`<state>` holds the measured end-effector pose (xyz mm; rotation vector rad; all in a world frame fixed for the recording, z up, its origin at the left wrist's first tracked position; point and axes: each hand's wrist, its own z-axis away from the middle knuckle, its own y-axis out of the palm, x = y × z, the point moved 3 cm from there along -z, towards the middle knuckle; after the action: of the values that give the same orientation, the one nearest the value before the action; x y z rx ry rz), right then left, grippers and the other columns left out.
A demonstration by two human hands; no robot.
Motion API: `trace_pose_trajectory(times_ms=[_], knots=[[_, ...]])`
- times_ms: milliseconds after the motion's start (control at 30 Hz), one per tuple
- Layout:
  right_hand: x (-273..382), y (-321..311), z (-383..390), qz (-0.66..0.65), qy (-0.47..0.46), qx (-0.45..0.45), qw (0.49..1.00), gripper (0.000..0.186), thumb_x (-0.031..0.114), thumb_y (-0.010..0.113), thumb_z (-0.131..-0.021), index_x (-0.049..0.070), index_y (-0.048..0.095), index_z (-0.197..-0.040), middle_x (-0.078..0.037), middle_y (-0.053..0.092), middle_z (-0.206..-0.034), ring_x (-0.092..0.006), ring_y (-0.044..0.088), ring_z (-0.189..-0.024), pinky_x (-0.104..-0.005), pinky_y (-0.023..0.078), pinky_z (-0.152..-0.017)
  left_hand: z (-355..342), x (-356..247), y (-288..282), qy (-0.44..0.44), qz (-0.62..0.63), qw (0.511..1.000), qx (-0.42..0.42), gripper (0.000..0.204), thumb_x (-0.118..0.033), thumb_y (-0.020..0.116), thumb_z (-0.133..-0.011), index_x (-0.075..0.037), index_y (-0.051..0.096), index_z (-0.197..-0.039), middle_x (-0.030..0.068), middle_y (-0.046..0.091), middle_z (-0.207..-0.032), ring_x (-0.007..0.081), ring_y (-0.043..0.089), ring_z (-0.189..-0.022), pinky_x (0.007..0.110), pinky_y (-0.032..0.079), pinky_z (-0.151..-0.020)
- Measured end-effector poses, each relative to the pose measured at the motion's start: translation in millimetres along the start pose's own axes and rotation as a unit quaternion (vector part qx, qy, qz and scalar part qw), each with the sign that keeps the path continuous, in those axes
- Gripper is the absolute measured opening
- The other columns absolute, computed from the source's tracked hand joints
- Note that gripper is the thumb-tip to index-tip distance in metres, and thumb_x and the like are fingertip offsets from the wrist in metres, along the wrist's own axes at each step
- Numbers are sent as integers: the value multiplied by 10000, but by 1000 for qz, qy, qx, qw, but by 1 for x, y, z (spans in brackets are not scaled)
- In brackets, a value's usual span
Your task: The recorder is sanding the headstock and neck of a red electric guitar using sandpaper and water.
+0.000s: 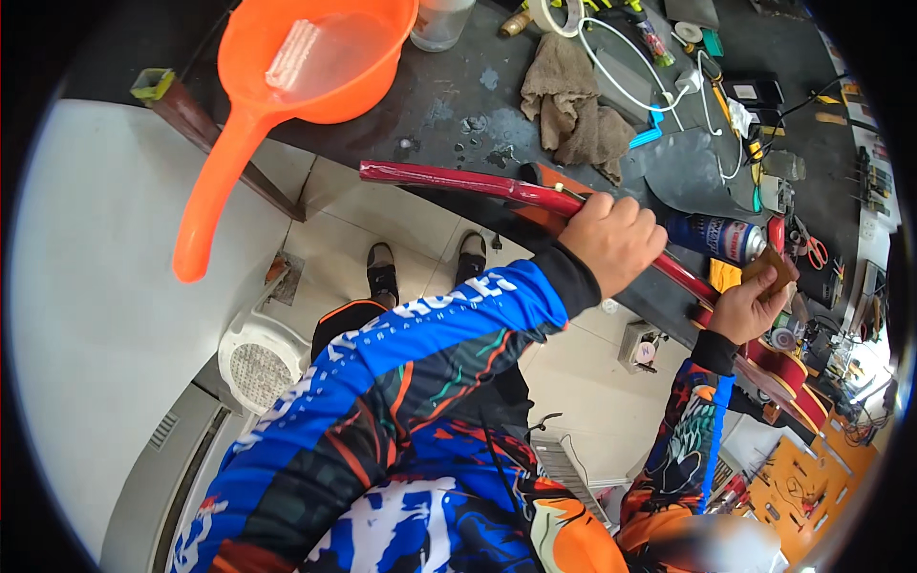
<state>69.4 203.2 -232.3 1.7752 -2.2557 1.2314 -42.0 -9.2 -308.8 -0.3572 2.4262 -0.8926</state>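
A long, glossy red bar runs slantwise from the middle of the view to the right, along the dark table's edge. My left hand is wrapped around its middle. Further right, the bar leads toward a red curved part with pale edges; how the two join is hidden. My right hand pinches a small brown piece, which looks like folded sandpaper, beside the bar. Whether that piece touches the red surface cannot be made out. Between my hands, a blue spray can lies on its side, just beyond the bar.
An orange dipper holding water and a pale block stands at the upper left, its handle overhanging the edge. A brown rag, white cable and scissors lie on the table. A white stool stands below.
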Motion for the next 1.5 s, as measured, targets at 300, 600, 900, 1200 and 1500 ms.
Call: trace_pose_trajectory(times_ms=[300, 600, 900, 1200, 1500], knots=[[-26, -44, 3, 75, 33, -153, 985, 248, 215, 493, -1066, -20, 545, -1125, -164, 702, -1008, -190, 705, -854, -263, 578, -632, 2, 0, 3, -11, -1, 1000, -5, 126, -236, 589, -798, -181, 508, -719, -19, 426, -704, 165, 473, -725, 334, 341, -641], [-52, -50, -10, 56, 68, -144, 986, 320, 256, 517, -1058, -54, 511, -1140, -185, 671, -1002, -221, 692, -848, -292, 588, -693, 3, -1, 5, -22, 1, 1000, -8, 136, -242, 586, -799, -178, 511, -706, -21, 424, -699, 166, 461, -726, 333, 334, -652], [-54, -49, -10, 76, 59, -133, 986, 329, 261, 507, -1064, -60, 493, -1133, -185, 670, -979, -220, 693, -813, -302, 581, -680, 4, 0, 5, -16, -2, 1000, -27, 156, -245, 580, -818, -174, 506, -699, -19, 414, -683, 165, 449, -716, 326, 327, -666], [-61, -50, -11, 57, 64, -108, 991, 295, 273, 516, -1060, -16, 494, -1116, -164, 661, -935, -212, 674, -723, -304, 568, -615, 4, 1, 6, -12, 0, 999, -49, 145, -248, 574, -823, -168, 530, -710, -12, 426, -681, 173, 448, -716, 326, 322, -669], [-56, -47, -8, 53, 66, -119, 989, 326, 292, 508, -1061, -5, 492, -1194, -169, 675, -1010, -237, 690, -772, -310, 572, -642, 6, 1, 6, 4, -6, 999, -52, 133, -254, 577, -824, -163, 565, -728, -20, 448, -683, 170, 454, -720, 329, 324, -674]])
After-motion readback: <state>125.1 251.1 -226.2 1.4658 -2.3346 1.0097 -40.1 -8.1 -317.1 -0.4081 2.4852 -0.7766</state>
